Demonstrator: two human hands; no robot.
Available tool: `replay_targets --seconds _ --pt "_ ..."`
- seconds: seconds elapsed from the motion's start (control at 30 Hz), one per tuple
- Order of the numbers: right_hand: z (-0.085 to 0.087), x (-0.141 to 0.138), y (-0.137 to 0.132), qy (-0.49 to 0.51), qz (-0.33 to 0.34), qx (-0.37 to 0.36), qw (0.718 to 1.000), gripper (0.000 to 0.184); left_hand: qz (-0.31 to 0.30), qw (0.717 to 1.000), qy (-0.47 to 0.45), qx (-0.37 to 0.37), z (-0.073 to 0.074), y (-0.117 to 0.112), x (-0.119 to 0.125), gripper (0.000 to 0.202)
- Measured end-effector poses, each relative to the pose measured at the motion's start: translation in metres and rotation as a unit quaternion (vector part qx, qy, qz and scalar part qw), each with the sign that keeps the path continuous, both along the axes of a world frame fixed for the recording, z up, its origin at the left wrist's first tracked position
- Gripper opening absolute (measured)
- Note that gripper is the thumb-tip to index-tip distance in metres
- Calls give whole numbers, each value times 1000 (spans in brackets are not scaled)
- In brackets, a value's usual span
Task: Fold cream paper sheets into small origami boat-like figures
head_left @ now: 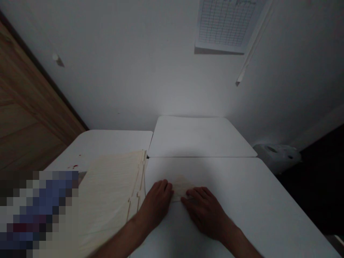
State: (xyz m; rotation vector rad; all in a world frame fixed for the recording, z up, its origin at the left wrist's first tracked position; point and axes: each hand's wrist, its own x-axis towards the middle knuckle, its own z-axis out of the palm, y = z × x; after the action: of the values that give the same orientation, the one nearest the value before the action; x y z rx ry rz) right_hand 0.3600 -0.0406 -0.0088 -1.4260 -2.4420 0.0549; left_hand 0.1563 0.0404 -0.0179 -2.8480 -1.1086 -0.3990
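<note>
Sheet (180, 183), pale, is held at opposite edges by left hand (159, 197) and right hand (205, 211). Wall chart (225, 27): gridded, writing illegible.

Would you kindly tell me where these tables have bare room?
Bare tabletop lies right of the right hand and on the far table by the wall. Crowded: the cream sheets, and the pale piece between that hand and the left hand.

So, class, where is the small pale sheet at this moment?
In the head view, the small pale sheet lies on the white table below centre, between the left hand and the right hand, right of the stacked cream sheets.
</note>
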Motion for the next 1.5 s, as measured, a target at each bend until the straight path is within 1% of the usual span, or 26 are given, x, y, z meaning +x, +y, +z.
replay_targets --seconds 0.03,0.1,0.17,0.27,0.33,0.5,0.67,0.83,1.0,1.2,1.37,1.5 --pt "0 0 0 2 0 0 1000 36 -4 1000 1 13 1 -2 -1 19" --pt "0 0 1 7 -2 0 1000 36 -22 998 6 52 2 -9 -5 31" --pt "1 0 1 13 -2 3 1000 36 -59 995 13 82 2 -20 -9 39" --pt "2 0 1 22 0 12 1000 34 -96 993 16 73 0 -38 -14 45" --pt "2 0 1 24 1 12 1000 34 -103 992 17 70 -3 -48 -16 50" --pt "2 0 1 21 -3 4 1000 35 -110 992 17 66 -10 -59 -17 63" --pt "4 0 1 21 -2 -3 1000 37 -107 991 24 78 -16 -60 -17 61" --pt "2 0 1 29 0 5 1000 36 -110 990 25 86 -18 -64 -17 58" --pt "2 0 0 32 -5 4 999 37 -81 988 49 121 -13 -71 -16 45" --pt "4 1 1 37 -3 1 999 36 -63 984 74 149 -6 -75 -14 43" --pt "3 1 0 36 -4 -1 999 36 -49 984 60 158 -10 -77 -17 40" --pt "4 1 0 37 -4 -7 999 36 -1 988 62 139 -13 -81 -22 40"
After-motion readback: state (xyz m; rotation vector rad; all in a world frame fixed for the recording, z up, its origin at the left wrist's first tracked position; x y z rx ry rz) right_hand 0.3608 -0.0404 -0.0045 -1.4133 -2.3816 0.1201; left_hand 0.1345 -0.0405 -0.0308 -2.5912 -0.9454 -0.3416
